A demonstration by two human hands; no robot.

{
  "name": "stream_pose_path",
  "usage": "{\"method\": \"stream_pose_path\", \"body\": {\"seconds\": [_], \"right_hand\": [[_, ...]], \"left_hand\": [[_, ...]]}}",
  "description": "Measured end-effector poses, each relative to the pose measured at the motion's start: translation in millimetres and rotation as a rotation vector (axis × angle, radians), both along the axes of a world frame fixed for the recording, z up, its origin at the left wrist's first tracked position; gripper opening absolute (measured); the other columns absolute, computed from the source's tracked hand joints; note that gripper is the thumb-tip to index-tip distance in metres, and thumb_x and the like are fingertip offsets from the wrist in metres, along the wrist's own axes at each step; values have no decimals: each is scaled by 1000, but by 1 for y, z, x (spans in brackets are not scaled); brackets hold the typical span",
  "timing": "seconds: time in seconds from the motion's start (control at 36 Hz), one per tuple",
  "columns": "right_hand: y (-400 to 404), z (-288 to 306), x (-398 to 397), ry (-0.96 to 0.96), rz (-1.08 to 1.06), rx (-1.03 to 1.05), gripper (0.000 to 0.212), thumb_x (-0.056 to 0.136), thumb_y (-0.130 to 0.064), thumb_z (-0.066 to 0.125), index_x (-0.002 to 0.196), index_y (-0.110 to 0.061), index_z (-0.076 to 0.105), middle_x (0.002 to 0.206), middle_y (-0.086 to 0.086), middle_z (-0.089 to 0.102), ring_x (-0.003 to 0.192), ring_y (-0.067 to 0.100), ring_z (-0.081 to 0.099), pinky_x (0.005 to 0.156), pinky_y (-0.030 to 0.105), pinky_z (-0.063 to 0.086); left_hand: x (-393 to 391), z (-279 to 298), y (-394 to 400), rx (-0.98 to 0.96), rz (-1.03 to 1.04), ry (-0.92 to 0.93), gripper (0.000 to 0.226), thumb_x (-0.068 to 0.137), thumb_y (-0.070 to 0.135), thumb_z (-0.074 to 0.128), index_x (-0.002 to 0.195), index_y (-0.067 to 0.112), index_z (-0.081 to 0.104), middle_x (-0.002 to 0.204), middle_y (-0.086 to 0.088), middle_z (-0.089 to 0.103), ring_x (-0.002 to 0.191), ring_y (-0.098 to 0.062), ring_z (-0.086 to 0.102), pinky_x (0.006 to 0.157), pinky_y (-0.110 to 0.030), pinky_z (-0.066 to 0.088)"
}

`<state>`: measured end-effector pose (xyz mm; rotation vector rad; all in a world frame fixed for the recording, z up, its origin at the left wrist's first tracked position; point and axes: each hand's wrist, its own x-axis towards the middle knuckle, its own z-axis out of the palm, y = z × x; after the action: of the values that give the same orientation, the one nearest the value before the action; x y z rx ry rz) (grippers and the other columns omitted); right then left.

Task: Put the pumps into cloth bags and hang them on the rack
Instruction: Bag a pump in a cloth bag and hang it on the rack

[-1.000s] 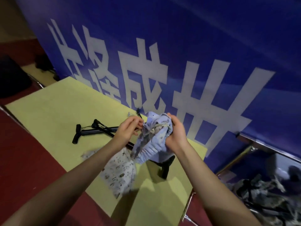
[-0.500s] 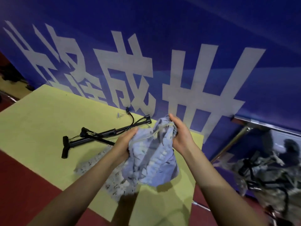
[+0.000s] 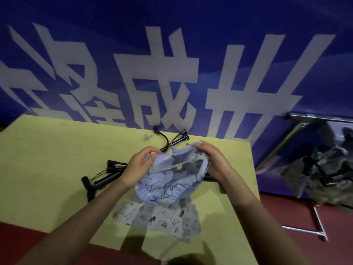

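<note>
A light blue drawstring cloth bag (image 3: 168,180) with dark branch print is held above the yellow table (image 3: 47,169). My left hand (image 3: 140,165) grips the left side of its mouth and my right hand (image 3: 214,159) grips the right side, so the mouth is stretched apart with the drawstring taut across it. Under the bag lies a white patterned cloth bag (image 3: 162,219), flat on the table. A black pump (image 3: 108,173) with hose lies on the table behind my left hand; its far end (image 3: 181,136) shows near the wall. Part of another black pump (image 3: 214,178) peeks out under my right wrist.
A blue banner wall (image 3: 172,54) with large white characters rises right behind the table. To the right stands a metal rack (image 3: 317,224) with several filled cloth bags (image 3: 324,175) hanging on it. The floor (image 3: 286,226) is red.
The camera view swung left and down. My hands moved apart on the blue bag, pulling its mouth wider and lowering it over the table.
</note>
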<state>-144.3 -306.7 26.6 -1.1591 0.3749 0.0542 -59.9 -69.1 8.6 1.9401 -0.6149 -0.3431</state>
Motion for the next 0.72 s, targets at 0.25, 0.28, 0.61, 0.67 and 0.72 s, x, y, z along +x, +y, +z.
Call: {"method": "stream_pose_path", "body": {"seconds": [0.25,0.28,0.61,0.67,0.72], "right_hand": [[63,-5,23,108,-29,-68,45,93,-37,60,99,8,65,80,23,62,77,36,59,80,43,45],[68,-7,25,147,-30,-29,43,94,-38,59,96,5,67,80,22,63,77,37,59,84,45,45],[73,-66,38,418,-101,-138,34,93,-27,64,110,2,64,103,18,68,97,36,65,92,48,52],[73,-73,42,419,-48,-276,20,95,-29,61,92,-9,64,93,8,62,92,27,61,91,40,48],[72,-80,51,433,2,-400,34,96,-31,57,69,-11,51,75,7,53,74,21,52,79,31,42]], "left_hand": [[21,2,83,312,-74,-326,32,95,53,37,110,38,62,98,9,57,78,-15,59,72,-37,50],[20,-3,87,397,-134,-375,57,90,69,29,117,31,61,97,5,54,72,-18,55,68,-36,46],[27,-41,75,109,-1,229,60,74,72,51,65,13,58,63,-5,44,63,-15,42,65,-29,32],[32,-36,66,-43,82,510,61,85,60,58,92,1,70,81,-13,62,74,-25,57,74,-35,44],[41,-35,57,-141,155,662,43,97,38,53,107,0,69,99,-18,72,93,-33,68,88,-41,51]]}}
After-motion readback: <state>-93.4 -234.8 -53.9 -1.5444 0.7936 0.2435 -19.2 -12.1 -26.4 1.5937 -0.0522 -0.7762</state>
